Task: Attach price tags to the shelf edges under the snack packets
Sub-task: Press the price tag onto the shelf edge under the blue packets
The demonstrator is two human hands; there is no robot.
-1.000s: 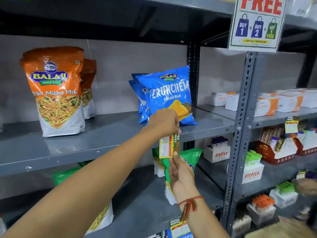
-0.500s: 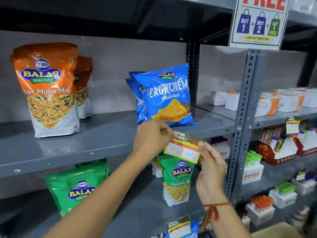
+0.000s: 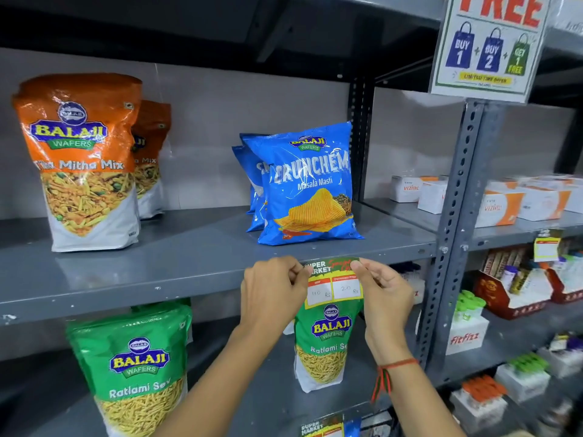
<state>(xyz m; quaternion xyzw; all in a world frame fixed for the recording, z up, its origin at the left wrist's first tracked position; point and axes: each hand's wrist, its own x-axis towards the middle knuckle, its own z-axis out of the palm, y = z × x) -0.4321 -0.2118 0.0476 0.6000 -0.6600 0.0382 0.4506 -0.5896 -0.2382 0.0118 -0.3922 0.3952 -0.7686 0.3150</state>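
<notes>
A yellow, green and red price tag (image 3: pixel 334 283) is held flat against the front edge of the grey upper shelf (image 3: pixel 142 288), right below the blue Crunchem packet (image 3: pixel 307 184). My left hand (image 3: pixel 271 291) pinches the tag's top left corner. My right hand (image 3: pixel 383 291) pinches its top right corner. The tag hangs down over the top of a green Ratlami Sev packet (image 3: pixel 328 345) on the shelf below. Orange Mitha Mix packets (image 3: pixel 85 159) stand at the left of the upper shelf.
Another green Ratlami Sev packet (image 3: pixel 135 373) stands at lower left. A second price tag (image 3: pixel 321 428) shows on the lower shelf edge. A perforated grey upright (image 3: pixel 454 216) divides off shelves of small boxes and bottles at right. A "FREE" offer sign (image 3: pixel 489 45) hangs above.
The tag has been turned from edge-on to level and raised onto the shelf edge. Both hands have moved up to its top corners.
</notes>
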